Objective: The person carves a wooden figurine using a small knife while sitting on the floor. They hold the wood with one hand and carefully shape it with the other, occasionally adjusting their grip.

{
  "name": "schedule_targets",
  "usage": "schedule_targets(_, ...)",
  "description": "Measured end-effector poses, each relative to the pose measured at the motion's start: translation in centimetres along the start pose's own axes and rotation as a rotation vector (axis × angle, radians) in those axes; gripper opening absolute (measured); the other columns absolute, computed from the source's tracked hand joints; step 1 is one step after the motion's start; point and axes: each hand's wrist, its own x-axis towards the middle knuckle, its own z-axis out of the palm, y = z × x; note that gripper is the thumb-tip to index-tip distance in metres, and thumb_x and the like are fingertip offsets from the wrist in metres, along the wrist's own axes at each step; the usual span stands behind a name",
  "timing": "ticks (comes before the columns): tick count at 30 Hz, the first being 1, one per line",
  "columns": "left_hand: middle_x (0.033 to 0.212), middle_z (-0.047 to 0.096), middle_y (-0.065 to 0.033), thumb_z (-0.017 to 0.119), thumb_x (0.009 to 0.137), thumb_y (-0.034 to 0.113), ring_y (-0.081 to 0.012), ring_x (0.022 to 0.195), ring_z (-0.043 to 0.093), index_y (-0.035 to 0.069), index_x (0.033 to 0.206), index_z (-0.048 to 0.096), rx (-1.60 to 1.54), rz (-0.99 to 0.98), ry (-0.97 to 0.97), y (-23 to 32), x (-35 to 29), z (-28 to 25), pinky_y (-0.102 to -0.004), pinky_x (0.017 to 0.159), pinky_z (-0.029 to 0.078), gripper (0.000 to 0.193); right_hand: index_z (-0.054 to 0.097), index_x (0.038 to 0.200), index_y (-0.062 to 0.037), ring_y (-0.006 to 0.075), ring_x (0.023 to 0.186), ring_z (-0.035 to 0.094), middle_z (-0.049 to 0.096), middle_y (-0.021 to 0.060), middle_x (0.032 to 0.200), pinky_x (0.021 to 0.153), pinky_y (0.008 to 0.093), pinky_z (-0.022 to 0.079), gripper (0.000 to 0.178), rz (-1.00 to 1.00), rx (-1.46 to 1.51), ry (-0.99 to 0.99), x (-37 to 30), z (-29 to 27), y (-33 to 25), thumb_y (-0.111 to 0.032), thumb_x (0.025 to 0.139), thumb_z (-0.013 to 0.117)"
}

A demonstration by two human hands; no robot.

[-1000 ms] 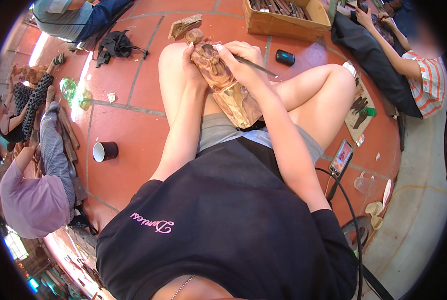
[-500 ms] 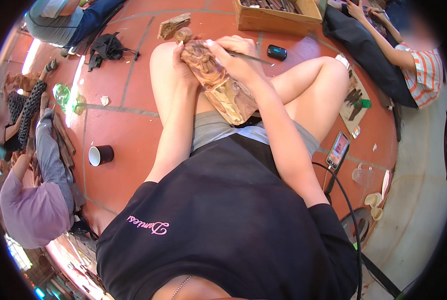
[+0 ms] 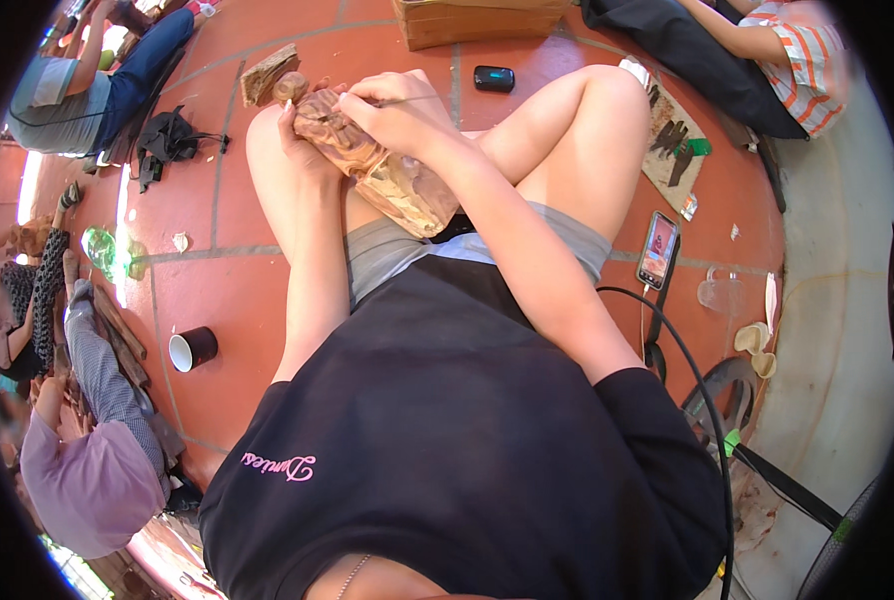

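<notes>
A carved wooden figure [image 3: 404, 190] with a rounded head and folded relief lies slanted across my lap, its broad base toward my body. My left hand [image 3: 312, 150] is wrapped round its upper left side, close to the head. My right hand [image 3: 397, 112] is closed on a thin carving tool [image 3: 419, 97] and rests on the figure's upper part. The tool's tip is hidden by my fingers. A rough piece of wood [image 3: 270, 72] lies on the floor just beyond the head.
On the tiled floor are a dark cup [image 3: 194, 349], a black mouse-like device [image 3: 494, 78], a phone [image 3: 658, 250] on a cable and a board [image 3: 667, 165] with dark tools. A cardboard box [image 3: 482, 22] stands ahead. Other people sit left and far right.
The view has shifted, so most things sit further left and slightly higher. My right hand stays on the figure's upper part, its tool now less visible. The left hand keeps its hold.
</notes>
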Motion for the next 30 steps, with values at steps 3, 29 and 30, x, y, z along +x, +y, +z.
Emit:
schedule_targets(3, 0.114, 0.060, -0.0181, 0.047, 0.087, 0.046, -0.0305, 0.107, 0.058, 0.000, 0.116, 0.056, 0.012, 0.086, 0.105, -0.2, -0.4, 1.1, -0.0452, 0.094, 0.048, 0.056, 0.072, 0.093, -0.0030, 0.0269, 0.085, 0.068, 0.071, 0.0135, 0.089, 0.077, 0.0326, 0.052, 0.031, -0.076, 0.045, 0.048, 0.3, 0.3, 0.3, -0.031, 0.087, 0.061)
schedule_targets(29, 0.117, 0.059, -0.0155, 0.045, 0.087, 0.047, -0.0314, 0.113, 0.055, 0.000, 0.120, 0.055, 0.050, 0.125, 0.084, -0.6, 0.1, 0.6, -0.0458, 0.098, 0.046, 0.058, 0.075, 0.093, -0.0117, 0.0269, 0.081, 0.067, 0.071, 0.0116, 0.084, 0.081, 0.0345, 0.050, 0.032, 0.128, 0.031, -0.015, -0.5, 0.1, 0.7, -0.039, 0.088, 0.058)
schedule_targets(30, 0.117, 0.059, -0.0156, 0.045, 0.087, 0.047, -0.0315, 0.113, 0.055, 0.000, 0.120, 0.055, 0.044, 0.129, 0.091, -0.6, 0.1, 0.3, -0.0460, 0.098, 0.046, 0.058, 0.075, 0.093, -0.0118, 0.0268, 0.081, 0.067, 0.071, 0.0112, 0.083, 0.079, 0.0347, 0.050, 0.032, 0.096, -0.001, -0.003, -0.2, 0.1, 0.4, -0.039, 0.087, 0.058)
